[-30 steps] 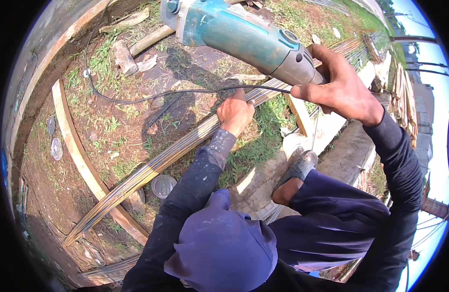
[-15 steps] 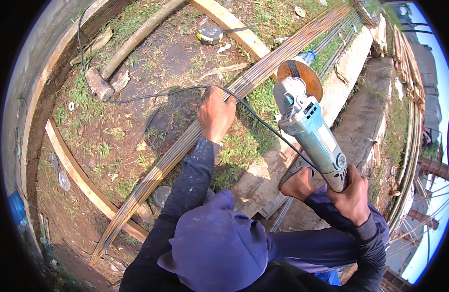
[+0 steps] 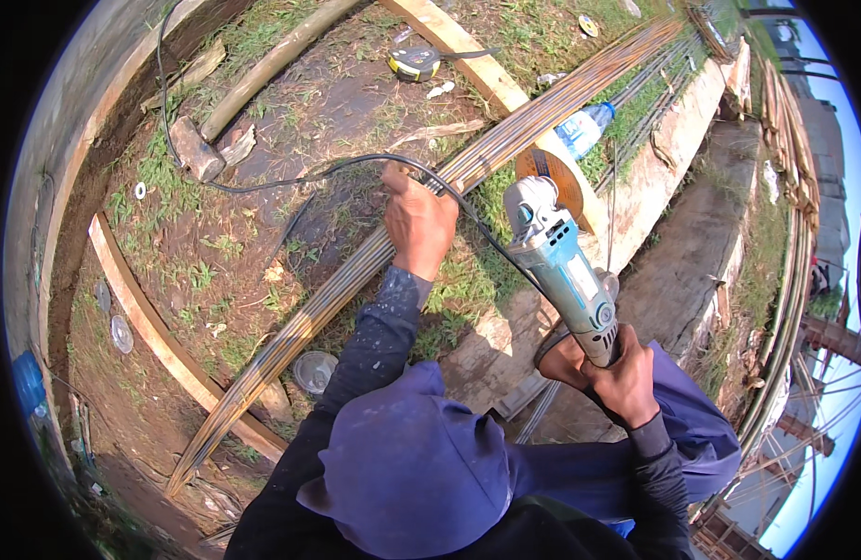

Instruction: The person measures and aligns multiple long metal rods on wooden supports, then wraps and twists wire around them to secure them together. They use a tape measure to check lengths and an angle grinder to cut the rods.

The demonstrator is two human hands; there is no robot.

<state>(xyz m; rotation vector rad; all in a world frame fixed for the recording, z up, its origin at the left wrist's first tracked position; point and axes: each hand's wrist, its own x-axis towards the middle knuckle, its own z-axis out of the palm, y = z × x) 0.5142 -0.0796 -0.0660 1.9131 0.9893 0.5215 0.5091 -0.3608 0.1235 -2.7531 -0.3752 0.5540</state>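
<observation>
My left hand [image 3: 419, 224] is closed over a long bundle of thin steel rods [image 3: 309, 313], which slants across the ground from near left to far right. The fingertips are partly hidden. In my right hand [image 3: 626, 381] is the rear body of a blue-green angle grinder [image 3: 566, 266]. Its orange-brown disc [image 3: 566, 189] is close to the rods, on their right side; I cannot tell whether it touches them. A black cable [image 3: 370, 161] crosses over the rods just beyond my left hand and runs back toward the grinder.
Beyond the rods lie a tape measure [image 3: 415, 63], a sledgehammer [image 3: 197, 149] and a wooden plank [image 3: 458, 47]. A plastic bottle [image 3: 582, 131] is beside the disc. A curved plank [image 3: 155, 336] passes under the rods at left. A concrete ledge [image 3: 696, 210] runs along the right.
My right hand has brought the grinder left and slightly down in the picture, with its disc nearer the rods. The bottle shows more fully. My left hand stays at the rods, its fingers shifted slightly.
</observation>
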